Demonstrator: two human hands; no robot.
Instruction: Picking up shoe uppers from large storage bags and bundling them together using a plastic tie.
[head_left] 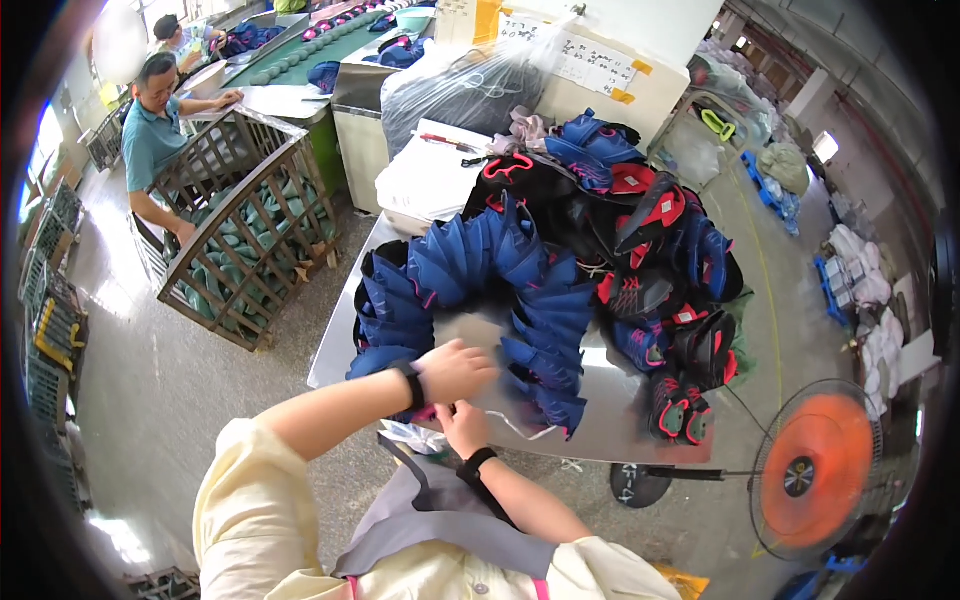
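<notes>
My left hand (457,372) is raised over the near edge of the metal table, fingers curled; anything inside them is hidden. Just below it, my right hand (463,430) has its fingers drawn together near a bit of pink and dark material by my left wrist. What they hold does not show clearly. Around my hands, blue shoe uppers (455,262) with pink trim stand nested in an arch-shaped row. A white cord (530,432) lies along the table edge, right of my right hand.
Black, red and blue shoe uppers (640,290) are heaped at the table's right. Behind lie white papers (432,172) with a red pen. An orange fan (815,470) stands at the right. Far left, a person (160,150) leans over a slatted crate (250,235) of green pieces.
</notes>
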